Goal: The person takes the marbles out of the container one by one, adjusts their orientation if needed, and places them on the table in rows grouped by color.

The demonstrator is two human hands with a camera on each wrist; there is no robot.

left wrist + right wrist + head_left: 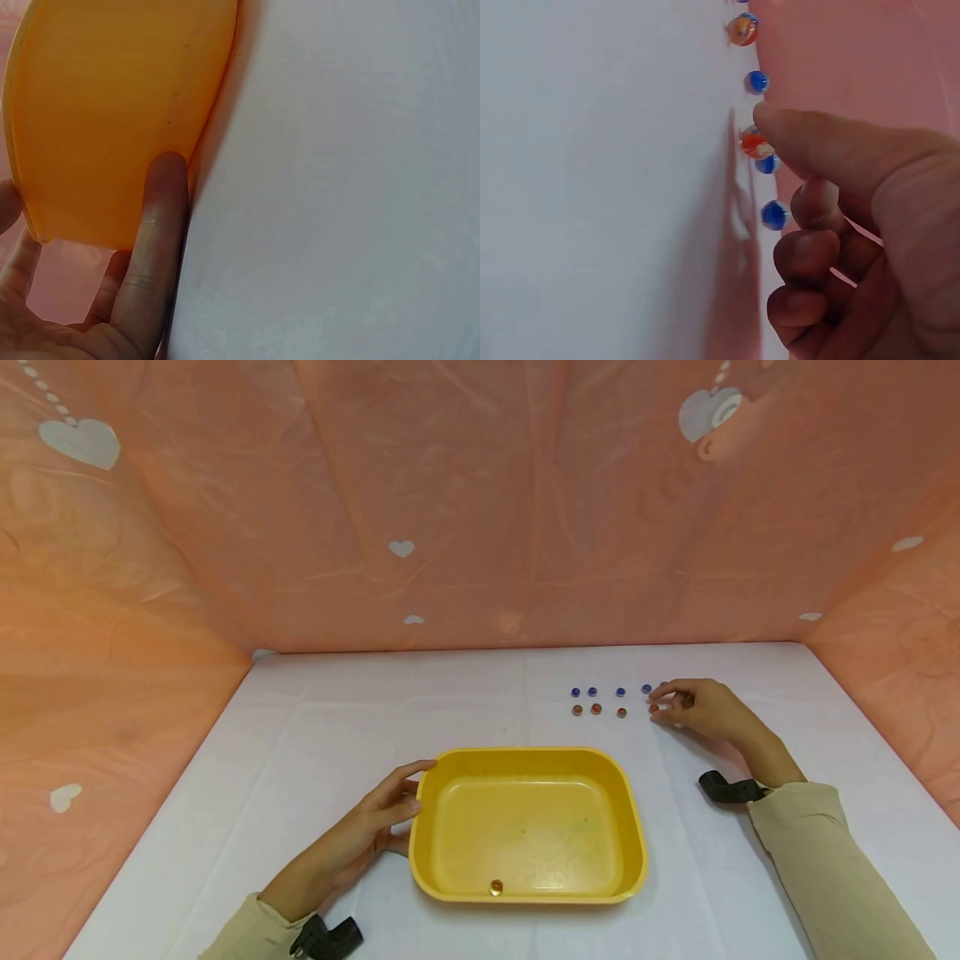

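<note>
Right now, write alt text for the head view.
A right hand touches an orange glass marble at the end of two marble rows, blue above orange, on a white table. The left hand rests against a yellow plastic tub holding one marble.

Left hand (360, 835) near, fingers straight and flat. Right hand (701, 706) far right, fingers curled, thumb tip down.

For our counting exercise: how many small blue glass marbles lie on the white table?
4 show: a back row at and, the last beside the right hand. Its fingers may hide more.
</note>
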